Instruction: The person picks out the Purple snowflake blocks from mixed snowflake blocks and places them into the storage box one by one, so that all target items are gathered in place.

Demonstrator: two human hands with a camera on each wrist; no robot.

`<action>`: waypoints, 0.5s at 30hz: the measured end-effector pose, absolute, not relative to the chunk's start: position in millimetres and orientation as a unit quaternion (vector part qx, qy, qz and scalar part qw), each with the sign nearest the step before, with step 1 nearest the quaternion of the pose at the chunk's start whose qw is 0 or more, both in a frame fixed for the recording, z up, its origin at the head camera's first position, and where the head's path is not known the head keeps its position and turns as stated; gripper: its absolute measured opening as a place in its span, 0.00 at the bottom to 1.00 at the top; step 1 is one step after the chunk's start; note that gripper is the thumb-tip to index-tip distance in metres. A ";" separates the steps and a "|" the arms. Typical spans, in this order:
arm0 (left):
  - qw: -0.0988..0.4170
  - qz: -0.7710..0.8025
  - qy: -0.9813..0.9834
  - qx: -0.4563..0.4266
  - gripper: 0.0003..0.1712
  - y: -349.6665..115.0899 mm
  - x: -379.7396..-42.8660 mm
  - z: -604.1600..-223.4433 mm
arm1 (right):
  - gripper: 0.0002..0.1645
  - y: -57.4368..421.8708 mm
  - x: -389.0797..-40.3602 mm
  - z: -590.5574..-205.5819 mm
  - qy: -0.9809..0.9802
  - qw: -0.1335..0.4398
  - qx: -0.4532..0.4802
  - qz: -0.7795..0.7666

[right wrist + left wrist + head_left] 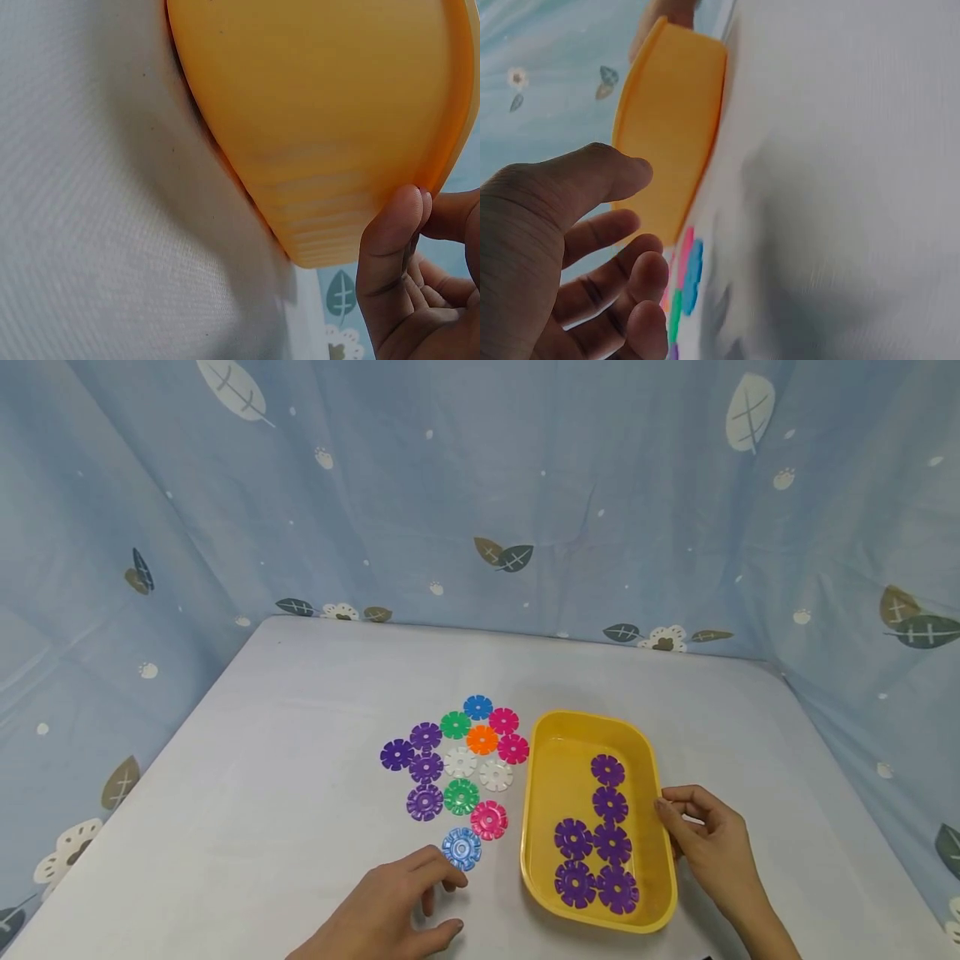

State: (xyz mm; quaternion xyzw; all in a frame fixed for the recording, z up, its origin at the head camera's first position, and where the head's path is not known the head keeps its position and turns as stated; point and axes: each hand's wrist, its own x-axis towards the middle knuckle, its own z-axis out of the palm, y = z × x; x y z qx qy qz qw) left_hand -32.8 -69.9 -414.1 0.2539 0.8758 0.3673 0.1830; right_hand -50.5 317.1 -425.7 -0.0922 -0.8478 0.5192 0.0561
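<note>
A yellow plastic tray [543, 827] sits on the table, with several purple snowflake discs [611, 843] lying inside. My right hand [712, 843] pinches the tray's right rim between thumb and index finger, which the right wrist view shows closely. My left hand [393, 902] hovers over the table left of the tray, fingers loosely bent and nothing in them. Its fingertips are nearest to a light blue snowflake disc [461, 849]. In the left wrist view, the thumb and fingers of the left hand [585, 247] stand apart in front of the tray's outer wall [671, 112].
Left of the tray, loose snowflake discs lie flat in a cluster: several purple [425, 802], green [461, 797], pink [489, 820], clear [496, 774], orange [482, 740] and blue [477, 707]. A blue leaf-patterned curtain [420, 485] surrounds the white table [300, 735].
</note>
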 end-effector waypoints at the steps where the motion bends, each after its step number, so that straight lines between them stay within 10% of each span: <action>1: 0.175 0.368 0.878 0.252 0.17 -71.9 -34.0 -414.2 | 0.19 317.1 -50.5 -425.8 -0.848 0.056 -0.093 0.520; 15: 0.068 0.354 0.900 0.244 0.17 -89.0 -47.6 -422.0 | 0.19 316.8 -51.0 -426.7 -0.845 0.059 -0.087 0.524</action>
